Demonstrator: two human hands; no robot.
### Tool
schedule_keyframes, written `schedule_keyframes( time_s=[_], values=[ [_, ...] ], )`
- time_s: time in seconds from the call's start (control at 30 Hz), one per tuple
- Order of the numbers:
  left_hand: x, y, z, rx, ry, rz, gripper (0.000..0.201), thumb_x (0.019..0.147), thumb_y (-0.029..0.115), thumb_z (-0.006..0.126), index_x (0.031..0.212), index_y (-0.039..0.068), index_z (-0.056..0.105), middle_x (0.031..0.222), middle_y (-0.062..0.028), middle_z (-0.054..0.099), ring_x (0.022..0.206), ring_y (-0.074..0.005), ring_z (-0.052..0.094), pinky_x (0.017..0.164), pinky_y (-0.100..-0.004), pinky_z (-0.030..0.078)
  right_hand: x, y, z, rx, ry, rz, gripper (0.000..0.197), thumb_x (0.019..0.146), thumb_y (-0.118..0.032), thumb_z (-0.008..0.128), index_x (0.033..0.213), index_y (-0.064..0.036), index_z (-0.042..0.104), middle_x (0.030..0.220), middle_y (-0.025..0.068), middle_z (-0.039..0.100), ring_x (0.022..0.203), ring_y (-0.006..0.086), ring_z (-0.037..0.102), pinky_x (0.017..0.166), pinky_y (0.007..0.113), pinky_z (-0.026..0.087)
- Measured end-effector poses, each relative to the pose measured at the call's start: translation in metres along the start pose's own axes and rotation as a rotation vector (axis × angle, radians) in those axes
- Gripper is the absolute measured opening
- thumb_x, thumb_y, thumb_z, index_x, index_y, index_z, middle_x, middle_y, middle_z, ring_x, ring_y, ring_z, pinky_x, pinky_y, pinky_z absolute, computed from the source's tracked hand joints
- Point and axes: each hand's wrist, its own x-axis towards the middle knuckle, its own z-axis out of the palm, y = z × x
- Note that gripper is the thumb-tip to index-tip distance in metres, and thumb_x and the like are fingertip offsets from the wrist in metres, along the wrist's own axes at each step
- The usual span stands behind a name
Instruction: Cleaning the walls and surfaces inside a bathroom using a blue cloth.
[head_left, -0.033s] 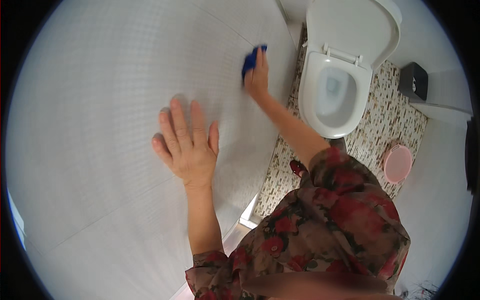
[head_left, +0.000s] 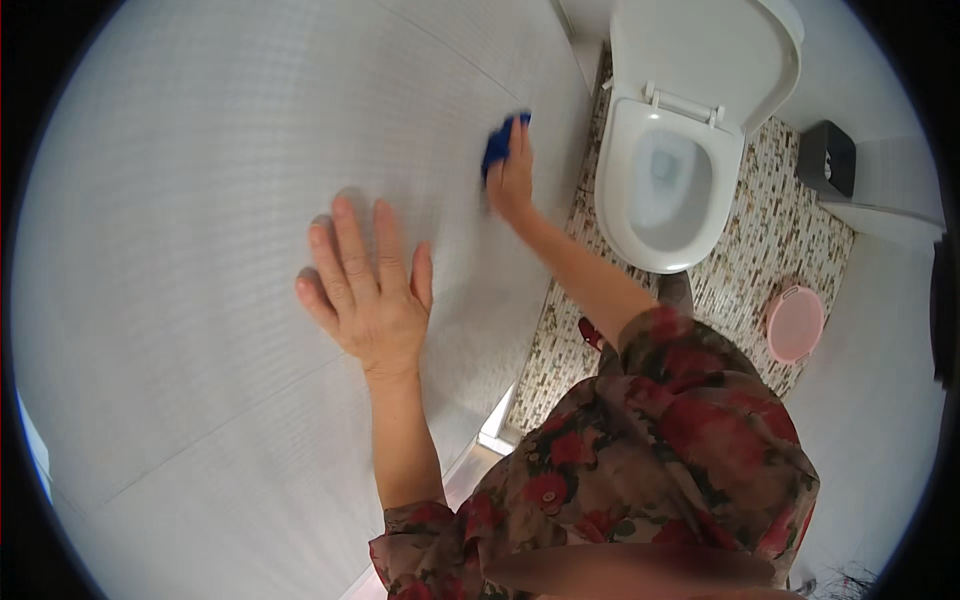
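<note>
Pressing blue cloth (head_left: 497, 145) to white wall (head_left: 200, 200), right hand (head_left: 512, 180) gripping; left hand (head_left: 368, 290) flat, open.

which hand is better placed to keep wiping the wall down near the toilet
Right, probably. The right hand already presses the blue cloth to the white wall beside the toilet. The left hand lies flat on the wall, empty and farther away.
</note>
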Motion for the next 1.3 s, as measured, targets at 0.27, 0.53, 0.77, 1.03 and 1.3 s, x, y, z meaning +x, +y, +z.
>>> schedule_keyframes(
  time_s=[0.27, 0.53, 0.77, 1.03, 1.3],
  values=[
    [0.003, 0.004, 0.012, -0.011, 0.081, 0.013, 0.043, 0.095, 0.050, 0.050, 0.121, 0.020, 0.067, 0.141, -0.0048, 0.052, 0.137, -0.0234, 0.040, 0.118, -0.0405, 0.014, -0.226, 0.027, -0.010, 0.174, -0.418, 1.062, 0.057, 0.091, -0.017, 0.045, 0.139, 0.0110, 0.031, 0.141, 0.0365, 0.034, 0.130, 0.0498, 0.036, 0.111, 0.046, 0.031],
    [0.005, 0.012, 0.013, -0.066, 0.114, 0.028, 0.041, 0.093, 0.046, 0.054, 0.120, 0.018, 0.067, 0.139, -0.0064, 0.055, 0.137, -0.0245, 0.041, 0.118, -0.0404, 0.013, -0.007, 0.014, -0.019, -0.020, -0.007, 0.418, 0.039, 0.096, -0.020, 0.047, 0.120, 0.0103, 0.050, 0.116, 0.0337, 0.055, 0.115, 0.0484, 0.048, 0.100, 0.049, 0.040],
    [-0.038, 0.050, 0.059, -0.271, -0.124, 0.153, 0.048, 0.088, 0.043, 0.061, 0.130, 0.020, 0.060, 0.144, -0.0122, 0.048, 0.135, -0.0316, 0.041, 0.110, -0.0496, 0.023, -0.069, -0.084, -0.036, 0.053, -0.191, -0.298, 0.063, 0.089, -0.017, 0.059, 0.142, 0.0071, 0.034, 0.146, 0.0333, 0.029, 0.133, 0.0498, 0.033, 0.111, 0.053, 0.028],
    [-0.041, 0.067, 0.079, -0.259, -0.222, 0.178, 0.045, 0.092, 0.042, 0.056, 0.131, 0.019, 0.059, 0.145, -0.0126, 0.047, 0.135, -0.0321, 0.040, 0.107, -0.0480, 0.026, 0.139, -0.044, -0.035, -0.035, -0.055, -0.140, 0.054, 0.091, -0.021, 0.059, 0.134, 0.0071, 0.044, 0.142, 0.0319, 0.035, 0.130, 0.0468, 0.037, 0.108, 0.046, 0.035],
    [-0.042, 0.069, 0.084, -0.108, -0.189, 0.196, 0.041, 0.095, 0.038, 0.053, 0.130, 0.019, 0.059, 0.142, -0.0105, 0.051, 0.133, -0.0311, 0.044, 0.112, -0.0483, 0.017, 0.224, -0.011, -0.014, 0.026, -0.025, -0.118, 0.057, 0.094, -0.030, 0.053, 0.140, 0.0022, 0.040, 0.145, 0.0292, 0.034, 0.133, 0.0441, 0.033, 0.111, 0.047, 0.029]
  ],
)
